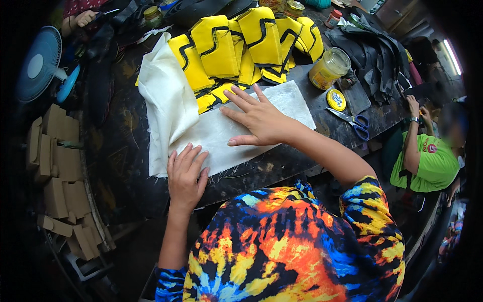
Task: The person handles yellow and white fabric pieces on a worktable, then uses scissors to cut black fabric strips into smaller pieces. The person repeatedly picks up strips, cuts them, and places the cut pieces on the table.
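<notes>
White cloth (166, 95) with frayed edges lies on the dark table, bunched at its left and spread flat toward the right. My right hand (259, 119) rests on the flat part, fingers spread and holding nothing. Near the cloth's lower left edge, my left hand (186, 173) lies with its fingers stretched out on the fabric. Just beyond the cloth are several yellow cut pieces (214, 48) with black trim, overlapping in a row. Some of the yellow pieces' lower ends are covered by the cloth.
Right of the cloth stand a glass jar (324, 75), a yellow lid (336, 99) and blue-handled scissors (356, 123). Black cut pieces (372, 58) pile up behind them. Cardboard boxes (65, 171) and a fan (40, 63) are at the left. A person in green (427, 156) works at the right.
</notes>
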### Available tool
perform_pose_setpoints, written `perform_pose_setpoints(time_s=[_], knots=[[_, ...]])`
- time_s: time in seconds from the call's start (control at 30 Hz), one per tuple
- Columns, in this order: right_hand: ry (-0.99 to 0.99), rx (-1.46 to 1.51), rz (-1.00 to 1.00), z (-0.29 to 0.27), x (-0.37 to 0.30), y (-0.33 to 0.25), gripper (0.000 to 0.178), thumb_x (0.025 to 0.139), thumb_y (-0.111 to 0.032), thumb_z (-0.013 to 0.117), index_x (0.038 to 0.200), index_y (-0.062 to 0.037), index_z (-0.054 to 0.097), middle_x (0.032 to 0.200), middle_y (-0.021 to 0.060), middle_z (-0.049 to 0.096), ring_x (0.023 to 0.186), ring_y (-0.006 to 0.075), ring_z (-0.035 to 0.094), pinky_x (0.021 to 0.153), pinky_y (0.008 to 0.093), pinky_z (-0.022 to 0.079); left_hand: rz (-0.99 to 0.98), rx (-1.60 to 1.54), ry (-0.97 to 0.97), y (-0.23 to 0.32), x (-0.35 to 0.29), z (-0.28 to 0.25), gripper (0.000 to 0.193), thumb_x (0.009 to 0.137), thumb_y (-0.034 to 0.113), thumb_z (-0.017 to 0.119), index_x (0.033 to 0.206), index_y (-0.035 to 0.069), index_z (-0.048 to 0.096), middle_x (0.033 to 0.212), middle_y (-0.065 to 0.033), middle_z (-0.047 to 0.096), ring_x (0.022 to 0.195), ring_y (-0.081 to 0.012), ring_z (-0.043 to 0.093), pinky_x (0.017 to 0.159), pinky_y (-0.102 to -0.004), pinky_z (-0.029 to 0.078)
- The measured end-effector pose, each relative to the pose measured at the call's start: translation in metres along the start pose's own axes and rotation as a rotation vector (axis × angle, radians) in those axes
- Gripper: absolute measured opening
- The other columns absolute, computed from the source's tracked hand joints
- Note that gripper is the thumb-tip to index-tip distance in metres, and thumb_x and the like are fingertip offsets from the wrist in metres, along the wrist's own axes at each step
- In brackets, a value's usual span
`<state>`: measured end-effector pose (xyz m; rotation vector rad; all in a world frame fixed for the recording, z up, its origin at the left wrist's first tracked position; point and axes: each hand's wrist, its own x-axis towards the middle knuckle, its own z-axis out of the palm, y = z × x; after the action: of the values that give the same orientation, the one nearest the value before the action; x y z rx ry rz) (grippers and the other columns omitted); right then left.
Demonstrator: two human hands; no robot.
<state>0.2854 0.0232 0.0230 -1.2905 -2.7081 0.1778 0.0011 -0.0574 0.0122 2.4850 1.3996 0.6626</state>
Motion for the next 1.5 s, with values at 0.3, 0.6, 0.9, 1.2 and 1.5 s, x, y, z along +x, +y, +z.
perform_pose_setpoints(time_s=[0.3,0.6,0.9,1.2,1.5], knots=[[0.023,-0.107,-0.149,0.018,0.001,-0.003,0.098,0.09,-0.086,0.033,0.161,-0.0185,0.037,0.167,0.0189,0.028,0.158,0.0343,0.018,0.122,0.0669,0.002,-0.011,0.006,-0.017,0.002,0.0,-0.003,0.039,0.086,0.013,0.073,0.125,0.011,0.07,0.135,-0.0072,0.065,0.137,-0.0271,0.053,0.12,-0.0515,0.029],[-0.085,0.293,-0.173,-0.016,-0.063,-0.034,0.078,0.09,-0.073,0.057,0.143,-0.0162,0.061,0.164,0.0209,0.034,0.157,0.0366,0.021,0.121,0.0683,0.014,-0.02,-0.015,-0.047,0.004,0.001,-0.005,0.041,0.085,0.011,0.074,0.126,0.01,0.069,0.134,-0.0072,0.065,0.137,-0.0278,0.053,0.12,-0.0512,0.029],[0.408,0.185,0.688,-0.033,-0.1,0.063,0.038,0.091,-0.004,0.068,0.128,-0.0095,0.066,0.106,0.0151,0.074,0.097,0.0315,0.072,0.085,0.0398,0.056,-0.035,-0.03,-0.055,0.008,0.004,-0.013,0.042,0.085,0.009,0.073,0.127,0.008,0.068,0.132,-0.0101,0.065,0.134,-0.03,0.055,0.118,-0.0519,0.032],[0.539,0.145,0.713,-0.006,-0.07,0.088,0.045,0.083,-0.003,0.071,0.126,-0.0116,0.059,0.085,0.0098,0.07,0.08,0.0319,0.07,0.072,0.0446,0.054,0.024,-0.009,0.093,0.014,0.031,-0.012,0.041,0.085,0.0,0.07,0.126,0.004,0.068,0.134,-0.0137,0.064,0.128,-0.0349,0.058,0.112,-0.0485,0.041],[0.623,0.2,0.745,-0.037,-0.104,0.082,0.045,0.086,0.004,0.065,0.128,-0.0058,0.056,0.081,0.0081,0.064,0.073,0.0214,0.066,0.072,0.0344,0.053,0.045,-0.056,-0.014,0.018,0.041,-0.003,0.045,0.085,0.005,0.072,0.129,0.005,0.066,0.138,-0.0145,0.061,0.133,-0.0357,0.054,0.112,-0.0465,0.039]])
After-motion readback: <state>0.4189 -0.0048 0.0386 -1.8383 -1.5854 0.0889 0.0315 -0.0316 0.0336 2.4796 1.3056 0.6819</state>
